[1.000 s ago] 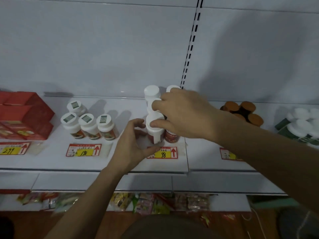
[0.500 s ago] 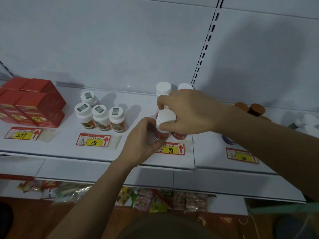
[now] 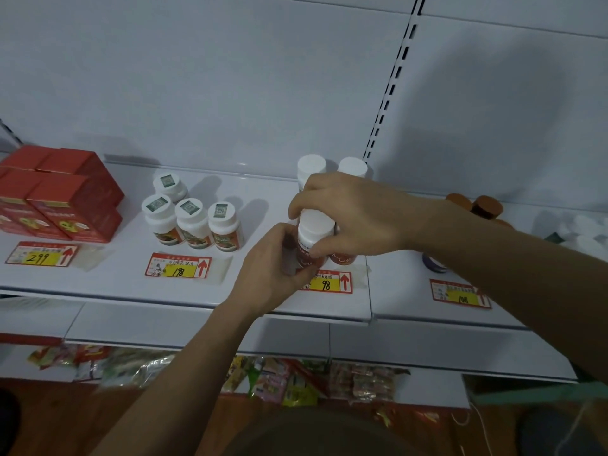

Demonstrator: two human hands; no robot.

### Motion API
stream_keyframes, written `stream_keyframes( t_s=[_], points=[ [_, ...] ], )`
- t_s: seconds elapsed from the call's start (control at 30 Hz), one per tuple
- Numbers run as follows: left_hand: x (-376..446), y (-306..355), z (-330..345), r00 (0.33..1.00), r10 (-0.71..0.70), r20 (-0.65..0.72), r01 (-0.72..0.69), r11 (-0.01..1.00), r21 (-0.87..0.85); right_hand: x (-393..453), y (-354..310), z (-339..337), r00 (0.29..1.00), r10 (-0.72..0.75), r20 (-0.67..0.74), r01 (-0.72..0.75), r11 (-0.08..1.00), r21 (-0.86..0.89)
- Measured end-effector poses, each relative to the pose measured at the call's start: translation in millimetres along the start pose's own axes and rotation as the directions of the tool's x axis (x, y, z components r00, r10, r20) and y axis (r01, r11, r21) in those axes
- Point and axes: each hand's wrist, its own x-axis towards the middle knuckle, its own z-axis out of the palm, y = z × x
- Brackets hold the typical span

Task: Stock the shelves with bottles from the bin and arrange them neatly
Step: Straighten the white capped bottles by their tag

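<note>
Hands (image 3: 348, 218) hide most of the front bottles (image 3: 314, 238); right-edge white caps (image 3: 589, 232) blurred; price-tag print (image 3: 179, 268) too small to read; red boxes (image 3: 49, 205) cropped at left.

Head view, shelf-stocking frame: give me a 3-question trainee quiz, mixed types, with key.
1. True or false: both hands are on the white-capped bottle with the red label.
2. Which yellow price tag lies right in front of that bottle? A) 299 B) 198 C) 98
3. How many white bottles with square stickers on their caps stand in the group to the left?

Key
1. True: the left hand curls round its body, the right hand grips it near the cap.
2. C, the tag marked 98.
3. Four.
</note>
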Motion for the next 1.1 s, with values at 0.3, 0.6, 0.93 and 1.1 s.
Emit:
stream_keyframes(
  t_s=[0.3,0.6,0.93,1.1],
  points=[
    [0.4,-0.9,-0.5,1.000,-0.010,-0.002,0.010,0.999,0.032,-5.0,17.7,-20.3,0.987,0.025,-0.161,-0.021,0.999,0.027],
    [0.8,-2.6,1.3,1.000,-0.024,-0.002,0.024,0.999,0.030,-31.4,35.9,-17.3,0.995,0.096,0.004,-0.096,0.993,-0.066],
    [1.9,-2.8,3.2,1.000,-0.026,-0.005,0.026,0.999,0.043,-32.7,42.1,-8.6,0.990,0.133,-0.040,-0.133,0.991,0.003],
    [2.9,-0.5,3.9,1.000,-0.013,-0.014,0.013,0.999,0.043,-39.2,46.3,1.0,0.975,0.134,-0.179,-0.119,0.989,0.092]
  ],
)
